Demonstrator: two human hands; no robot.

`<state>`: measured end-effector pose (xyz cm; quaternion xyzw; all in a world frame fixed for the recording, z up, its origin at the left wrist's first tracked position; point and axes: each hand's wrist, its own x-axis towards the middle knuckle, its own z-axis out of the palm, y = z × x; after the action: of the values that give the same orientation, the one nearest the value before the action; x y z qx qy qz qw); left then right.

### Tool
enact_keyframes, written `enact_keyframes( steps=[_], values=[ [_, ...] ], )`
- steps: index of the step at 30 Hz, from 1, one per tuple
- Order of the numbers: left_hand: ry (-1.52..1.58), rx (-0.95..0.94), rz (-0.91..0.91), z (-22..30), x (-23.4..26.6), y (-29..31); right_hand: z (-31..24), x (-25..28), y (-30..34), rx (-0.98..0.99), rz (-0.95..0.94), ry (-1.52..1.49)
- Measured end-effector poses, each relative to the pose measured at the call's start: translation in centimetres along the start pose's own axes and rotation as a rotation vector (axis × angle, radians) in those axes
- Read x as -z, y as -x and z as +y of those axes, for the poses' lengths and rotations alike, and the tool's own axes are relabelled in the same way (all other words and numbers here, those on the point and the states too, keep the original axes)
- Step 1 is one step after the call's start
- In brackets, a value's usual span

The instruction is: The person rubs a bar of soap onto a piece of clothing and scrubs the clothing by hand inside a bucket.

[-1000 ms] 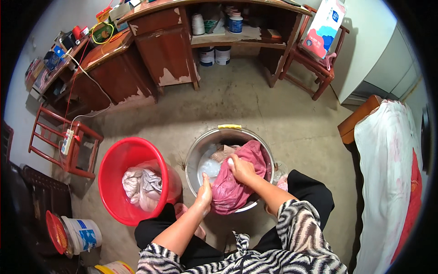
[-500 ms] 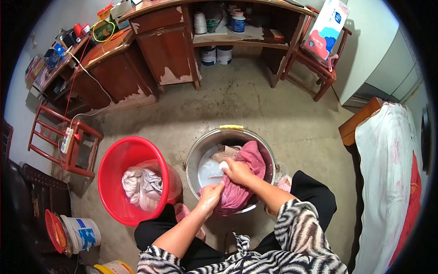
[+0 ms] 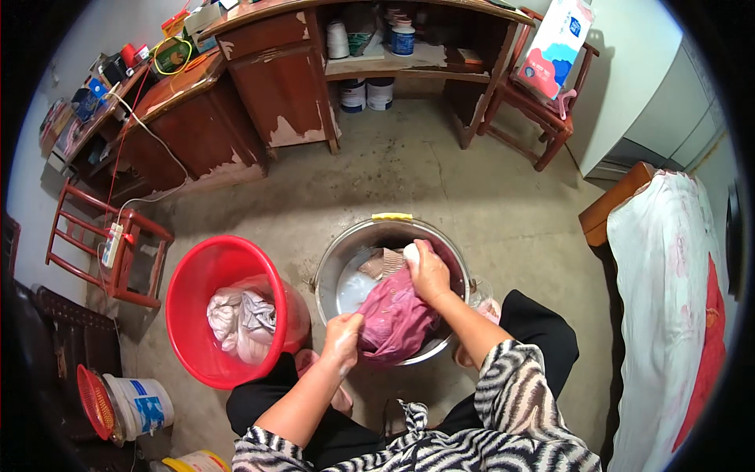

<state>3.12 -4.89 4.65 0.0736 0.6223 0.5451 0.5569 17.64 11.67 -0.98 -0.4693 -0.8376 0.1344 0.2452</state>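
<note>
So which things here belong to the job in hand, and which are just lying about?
Job in hand:
dark pink cloth, gripped by the left hand
small white lump, in the right hand
round silver metal bucket
probably the round red plastic tub of pale cloth

Lying about:
white plastic power strip
white and blue plastic pail
tall pink, white and blue package

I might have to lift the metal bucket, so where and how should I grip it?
Probably by its yellow handle grip, reached from above on the far side: it lies along the metal bucket's far rim, with nothing covering it.
</note>
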Motion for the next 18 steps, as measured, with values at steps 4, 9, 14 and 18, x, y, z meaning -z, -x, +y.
enact_keyframes(
  steps=[4, 9, 14, 18],
  values=[
    [0.197, 0.084, -0.069, -0.8, 1.6, -1.6, -3.9, -0.3, 2.8, 0.018, -0.251, -0.203],
    [0.244, 0.365, -0.066, -0.5, 0.0, -0.5, -0.6, -1.9, 2.9, 0.325, -0.222, 0.213],
    [0.234, 0.411, -0.204, 0.6, -1.1, 0.2, 0.3, -1.3, 1.5, -0.048, -0.075, 0.179],
    [0.2, 0.19, -0.135, 0.5, -0.6, 0.5, -3.3, -0.9, 3.0, -0.091, -0.1, -0.18]
  ],
)
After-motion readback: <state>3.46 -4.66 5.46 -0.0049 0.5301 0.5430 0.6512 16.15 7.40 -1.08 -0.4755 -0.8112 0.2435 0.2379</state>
